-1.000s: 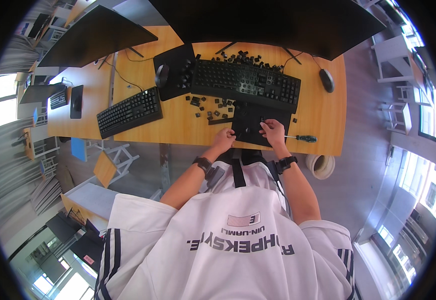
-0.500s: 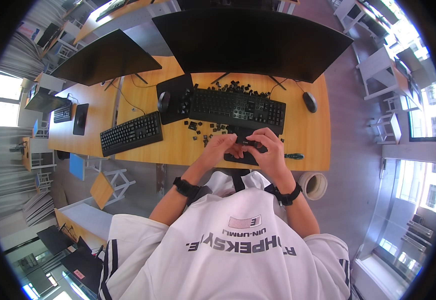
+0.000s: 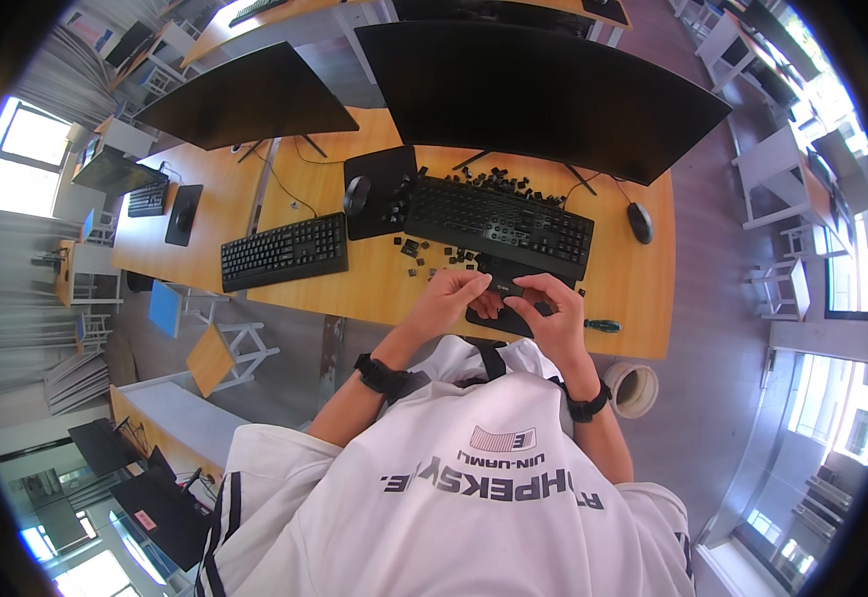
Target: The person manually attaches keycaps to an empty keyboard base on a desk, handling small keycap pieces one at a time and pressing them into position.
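My left hand [image 3: 457,301] is over the front edge of the desk, thumb and index finger pinched together. Whatever sits in that pinch is too small to make out. My right hand [image 3: 551,310] is close beside it, fingers curved, with a gap between thumb and index finger and nothing visible in it. Beneath both hands lies a dark pad or wrist rest [image 3: 494,320], partly covered by them. Just beyond is a large black keyboard [image 3: 499,224]. Loose black keycaps [image 3: 410,249] are scattered along its front left and behind it.
A green-handled screwdriver [image 3: 603,325] lies right of my hand. A mouse [image 3: 640,223] is at the far right, another mouse [image 3: 357,195] on a black pad [image 3: 379,169]. A second keyboard [image 3: 285,251] is at left. Two monitors [image 3: 543,90] stand behind. A pale bin [image 3: 631,388] is below the desk.
The desk and keyboards have shifted right in the view as my head turned. My hands stay close together over the front edge; the right fingertips are slightly farther from the left.
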Available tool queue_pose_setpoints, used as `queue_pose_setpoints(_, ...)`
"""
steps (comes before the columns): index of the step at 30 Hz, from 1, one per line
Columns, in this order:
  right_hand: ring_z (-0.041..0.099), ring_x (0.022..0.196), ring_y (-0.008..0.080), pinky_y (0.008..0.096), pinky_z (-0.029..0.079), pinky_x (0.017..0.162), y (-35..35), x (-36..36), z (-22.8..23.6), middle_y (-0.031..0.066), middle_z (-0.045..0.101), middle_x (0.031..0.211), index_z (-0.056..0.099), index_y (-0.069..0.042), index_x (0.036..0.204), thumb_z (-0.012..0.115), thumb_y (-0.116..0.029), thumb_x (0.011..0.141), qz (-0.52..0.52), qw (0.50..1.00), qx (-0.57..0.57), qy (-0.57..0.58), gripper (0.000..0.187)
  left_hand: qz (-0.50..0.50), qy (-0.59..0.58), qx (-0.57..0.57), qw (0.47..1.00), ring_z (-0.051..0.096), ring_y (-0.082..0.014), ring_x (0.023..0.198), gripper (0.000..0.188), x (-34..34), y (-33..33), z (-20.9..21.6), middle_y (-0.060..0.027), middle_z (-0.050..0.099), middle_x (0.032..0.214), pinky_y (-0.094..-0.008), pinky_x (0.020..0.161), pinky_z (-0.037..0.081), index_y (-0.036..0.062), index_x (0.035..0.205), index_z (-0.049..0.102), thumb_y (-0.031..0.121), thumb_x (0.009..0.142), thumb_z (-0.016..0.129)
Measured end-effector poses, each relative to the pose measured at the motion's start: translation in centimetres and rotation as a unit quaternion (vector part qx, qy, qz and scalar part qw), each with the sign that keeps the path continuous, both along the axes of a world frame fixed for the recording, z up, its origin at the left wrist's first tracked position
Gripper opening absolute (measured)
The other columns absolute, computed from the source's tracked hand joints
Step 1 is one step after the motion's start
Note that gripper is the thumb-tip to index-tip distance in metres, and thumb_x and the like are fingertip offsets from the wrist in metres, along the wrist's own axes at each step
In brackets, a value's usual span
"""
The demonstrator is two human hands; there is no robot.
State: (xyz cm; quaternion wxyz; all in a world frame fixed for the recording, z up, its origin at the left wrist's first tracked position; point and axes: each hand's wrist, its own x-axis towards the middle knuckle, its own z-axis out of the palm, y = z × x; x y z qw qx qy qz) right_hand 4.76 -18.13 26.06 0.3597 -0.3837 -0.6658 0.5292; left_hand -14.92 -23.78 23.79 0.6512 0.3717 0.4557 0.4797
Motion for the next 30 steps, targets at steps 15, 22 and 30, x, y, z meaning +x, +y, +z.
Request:
queue_pose_setpoints(15, 0.062, 0.076, 0.0086, 0.0213, 0.05, 0.072, -0.9, 1.0, 0.0, 0.0034, 0.066, 0.084, 0.067, 0.002, 0.099, 0.074, 0.004, 0.079, 0.014, 0.999, -0.043, 0.028, 0.022, 0.057, 0.015, -0.005, 0.998, 0.064, -0.0115, 0.073, 0.02, 0.6, -1.1, 0.0, -0.0076, 0.069, 0.085, -0.0248, 0.069, 0.053, -0.003, 0.109, 0.064, 0.012, 0.096, 0.06)
queue_pose_setpoints(22, 0.066, 0.071, 0.0104, 0.0214, 0.051, 0.069, -1.0, 1.5, -0.7, 0.0054, 0.069, 0.082, 0.067, 0.004, 0.1, 0.072, 0.002, 0.081, -0.022, 0.995, -0.095, 0.032, 0.02, 0.083, 0.061, 0.02, 0.994, 0.066, -0.013, 0.077, 0.024, 1.3, -1.4, 1.0, -0.0086, 0.069, 0.09, -0.0245, 0.072, 0.053, -0.001, 0.113, 0.065, 0.0, 0.089, 0.066)
queue_pose_setpoints(30, 0.065, 0.068, 0.0096, 0.0216, 0.05, 0.066, -0.9, 2.0, -0.9, 0.0056, 0.069, 0.079, 0.068, 0.003, 0.099, 0.072, 0.003, 0.08, -0.02, 0.998, -0.06, 0.017, 0.02, 0.077, 0.199, 0.057, 0.975, 0.067, -0.0128, 0.081, 0.024, 1.7, -1.1, 1.5, -0.0079, 0.071, 0.092, -0.0241, 0.074, 0.053, -0.0009, 0.109, 0.068, -0.003, 0.085, 0.067)
